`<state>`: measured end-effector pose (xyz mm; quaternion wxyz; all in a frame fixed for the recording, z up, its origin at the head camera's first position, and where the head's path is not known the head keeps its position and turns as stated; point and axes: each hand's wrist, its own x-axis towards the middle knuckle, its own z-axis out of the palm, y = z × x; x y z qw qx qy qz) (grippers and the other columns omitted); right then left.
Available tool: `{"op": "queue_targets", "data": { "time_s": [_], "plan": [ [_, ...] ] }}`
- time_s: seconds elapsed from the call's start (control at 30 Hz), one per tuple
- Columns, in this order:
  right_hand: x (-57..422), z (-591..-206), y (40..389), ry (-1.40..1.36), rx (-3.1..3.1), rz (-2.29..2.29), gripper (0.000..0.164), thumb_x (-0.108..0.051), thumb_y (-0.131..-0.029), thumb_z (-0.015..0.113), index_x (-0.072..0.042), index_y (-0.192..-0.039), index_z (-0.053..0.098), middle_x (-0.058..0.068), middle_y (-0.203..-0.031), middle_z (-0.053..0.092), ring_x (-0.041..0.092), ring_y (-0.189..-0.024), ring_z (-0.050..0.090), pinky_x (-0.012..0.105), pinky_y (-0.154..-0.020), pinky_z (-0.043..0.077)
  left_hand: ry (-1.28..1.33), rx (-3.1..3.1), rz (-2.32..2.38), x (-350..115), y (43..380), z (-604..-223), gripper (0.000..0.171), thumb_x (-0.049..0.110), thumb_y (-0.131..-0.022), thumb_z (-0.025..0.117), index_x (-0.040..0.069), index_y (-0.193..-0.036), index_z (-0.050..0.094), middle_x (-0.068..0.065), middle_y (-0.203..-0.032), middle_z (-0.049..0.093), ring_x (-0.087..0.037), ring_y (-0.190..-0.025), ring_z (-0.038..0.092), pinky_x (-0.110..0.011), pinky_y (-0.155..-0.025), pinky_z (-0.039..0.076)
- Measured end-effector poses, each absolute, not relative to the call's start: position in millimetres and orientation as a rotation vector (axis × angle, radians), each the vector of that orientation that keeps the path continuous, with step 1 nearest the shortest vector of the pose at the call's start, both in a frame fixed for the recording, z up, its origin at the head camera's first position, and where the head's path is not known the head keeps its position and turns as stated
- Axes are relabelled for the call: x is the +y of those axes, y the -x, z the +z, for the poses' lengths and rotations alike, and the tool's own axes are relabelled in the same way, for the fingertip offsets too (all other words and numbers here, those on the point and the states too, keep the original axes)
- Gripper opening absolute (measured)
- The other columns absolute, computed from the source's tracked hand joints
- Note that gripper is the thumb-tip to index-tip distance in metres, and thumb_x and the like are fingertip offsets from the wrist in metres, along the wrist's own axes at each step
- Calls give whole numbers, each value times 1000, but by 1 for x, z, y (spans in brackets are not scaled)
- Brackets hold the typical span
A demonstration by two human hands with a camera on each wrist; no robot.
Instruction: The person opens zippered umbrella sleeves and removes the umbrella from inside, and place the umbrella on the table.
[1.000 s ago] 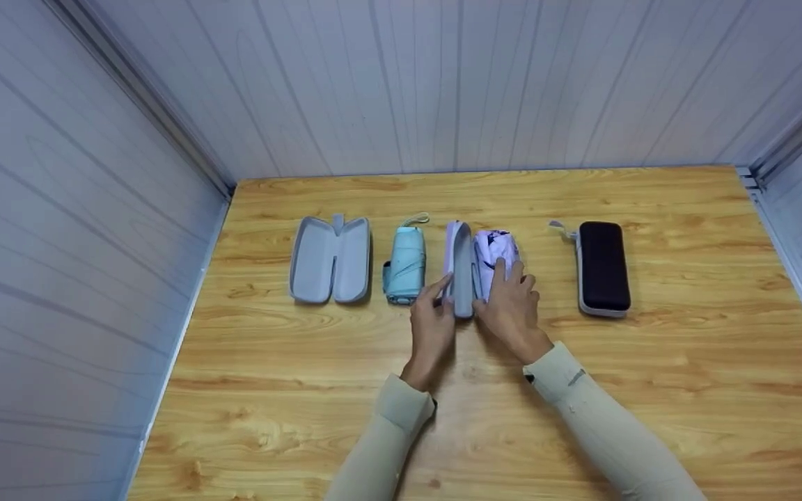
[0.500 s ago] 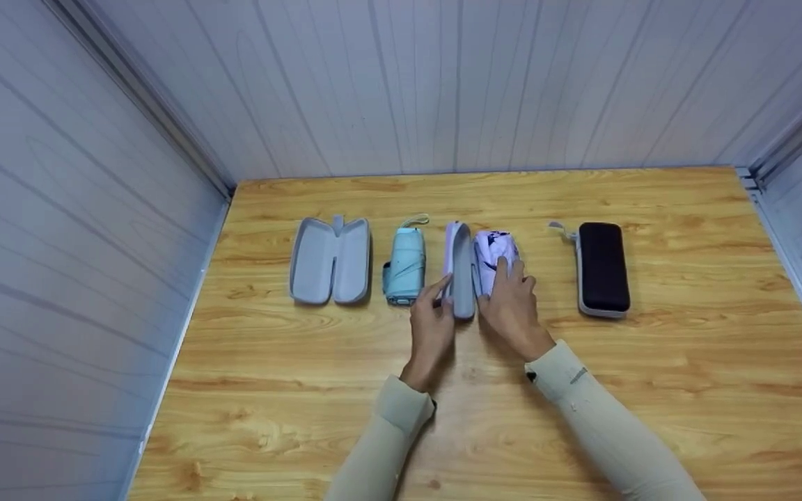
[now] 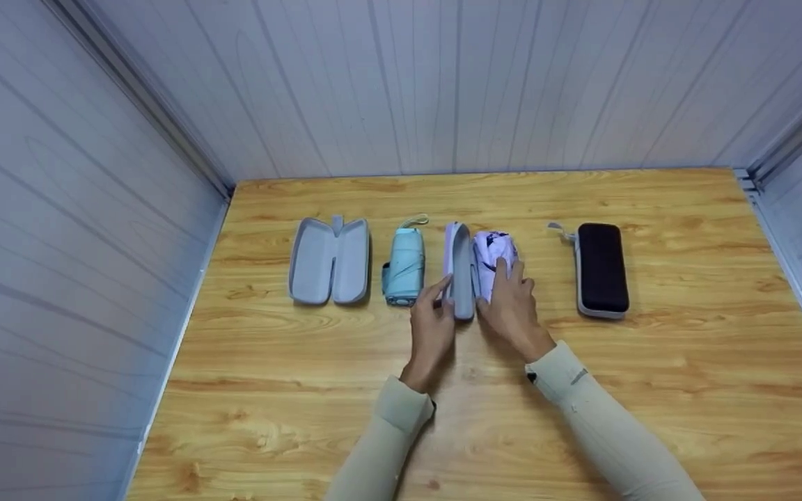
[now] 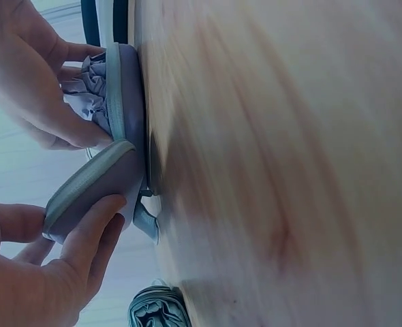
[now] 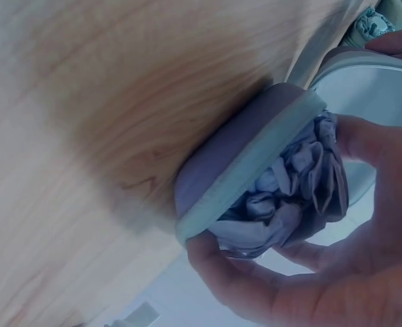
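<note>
A lilac hard case with a grey lining lies open at the middle of the table, its left half [image 3: 462, 278] tilted up. My left hand [image 3: 432, 330] pinches that raised half between thumb and fingers, as the left wrist view shows. In the other half [image 5: 242, 157] lies a folded lilac umbrella [image 3: 496, 247] with dark markings, its crumpled fabric [image 5: 283, 197] bulging above the rim. My right hand [image 3: 514, 309] grips the umbrella, thumb on one side and fingers on the other, with fingertips at the case's rim.
A folded teal umbrella [image 3: 406, 264] with a wrist loop lies just left of the lilac case. Farther left is an open grey case [image 3: 351, 264]. A closed black case [image 3: 603, 268] with a grey strap lies to the right. Pale panels [image 3: 415, 83] wall the wooden table [image 3: 289, 403].
</note>
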<state>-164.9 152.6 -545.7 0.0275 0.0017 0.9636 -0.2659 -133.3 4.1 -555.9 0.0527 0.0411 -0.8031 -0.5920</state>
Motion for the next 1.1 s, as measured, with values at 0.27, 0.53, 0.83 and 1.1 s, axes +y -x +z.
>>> {"op": "queue_targets", "data": {
  "time_s": [0.27, 0.53, 0.83, 1.1],
  "plan": [
    [153, -547, 168, -40, 2962, -883, 88, -15, -93, 80, 13, -157, 27, 41, -148, 31, 60, -115, 52, 63, -90, 55, -158, -2455, -1828, 2, 135, -557, 46, -10, -101, 56, 3, -144, 64, -19, -143, 63, -28, -134, 60, -44, -111, 50],
    [166, -553, 169, -105, 2956, -1133, 83, -14, -87, 76, 11, -154, 34, 38, -140, 43, 56, -116, 55, 63, -98, 49, -92, -2426, -1772, 0, 134, -560, 44, -9, -101, 56, 0, -143, 64, -23, -141, 64, -31, -127, 64, -44, -102, 56],
    [184, -553, 170, -138, 2867, -1411, 78, -13, -87, 76, 8, -153, 41, 33, -143, 49, 47, -126, 54, 60, -107, 44, -117, -2436, -1775, 0, 135, -559, 45, -8, -103, 55, 1, -146, 62, -21, -148, 61, -31, -135, 60, -45, -107, 53],
    [195, -547, 172, -155, 2834, -1600, 73, -7, -87, 74, 8, -152, 42, 30, -147, 49, 41, -133, 50, 56, -114, 40, -119, -2421, -1772, -2, 137, -562, 45, -9, -104, 52, -1, -148, 58, -20, -150, 59, -33, -140, 55, -45, -111, 50]
  ]
}}
